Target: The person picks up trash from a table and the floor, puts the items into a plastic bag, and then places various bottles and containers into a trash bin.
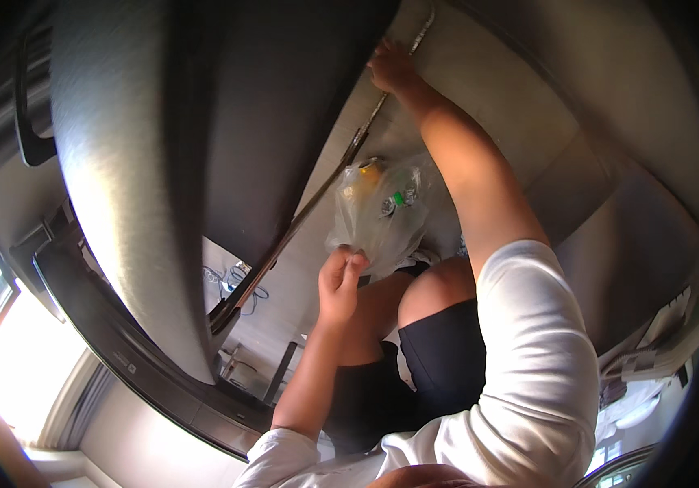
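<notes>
My left hand [338, 283] grips the gathered top of a clear plastic bag [364, 229] in front of my knees. Through the bag show a yellow can [369, 174] and a clear plastic bottle with a green cap [397, 199]. My right hand [391, 66] reaches far forward, beside a thin metal bar or edge strip, near the edge of a large dark panel [270, 97]. Its fingertips are partly hidden there, so whether they hold anything does not show.
A large curved metallic surface [105, 183] rises at the left beside the dark panel. Cables [242, 287] lie on the floor beyond the panel's lower corner. A bright window [26, 341] is at far left. Papers or books [660, 348] are stacked at the right.
</notes>
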Demonstrator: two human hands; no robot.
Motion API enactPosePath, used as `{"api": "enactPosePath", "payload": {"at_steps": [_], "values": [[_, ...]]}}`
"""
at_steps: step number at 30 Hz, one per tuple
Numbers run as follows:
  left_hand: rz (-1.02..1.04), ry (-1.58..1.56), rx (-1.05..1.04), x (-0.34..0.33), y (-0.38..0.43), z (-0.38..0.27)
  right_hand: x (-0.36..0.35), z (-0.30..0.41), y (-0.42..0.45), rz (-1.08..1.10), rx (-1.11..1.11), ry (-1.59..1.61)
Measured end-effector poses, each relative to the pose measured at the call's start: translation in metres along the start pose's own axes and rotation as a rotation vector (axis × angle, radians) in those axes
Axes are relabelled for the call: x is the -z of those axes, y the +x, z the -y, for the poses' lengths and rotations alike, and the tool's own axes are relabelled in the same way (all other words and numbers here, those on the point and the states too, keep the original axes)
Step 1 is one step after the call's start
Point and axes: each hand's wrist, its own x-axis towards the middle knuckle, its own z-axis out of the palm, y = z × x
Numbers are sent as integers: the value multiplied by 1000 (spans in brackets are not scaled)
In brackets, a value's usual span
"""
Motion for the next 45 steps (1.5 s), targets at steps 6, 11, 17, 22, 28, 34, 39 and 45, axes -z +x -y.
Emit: {"api": "enactPosePath", "payload": {"at_steps": [6, 11, 17, 22, 28, 34, 39, 45], "values": [[169, 202, -47, 2, 21, -2, -61, -15, 40, 100, -30, 1], [70, 85, -29, 0, 9, 9, -25, 3, -20, 256, -16, -74], [-254, -234, 74, -44, -27, -7, 114, 28, -125, -224, -117, 485], [-419, -546, 95, -60, -79, -13, 266, 27, -225, -216, -225, 748], [-337, -330, 16, -46, -149, -84, 434, 51, -307, -60, -41, 635], [-107, -184, -142, -41, -255, -137, 558, 128, -305, 255, 325, 455], [-170, -406, -275, -26, -334, -201, 599, 177, -307, 694, 605, 339], [-190, -862, -468, 1, -434, -255, 626, 244, -337, 1067, 770, 160]]}}
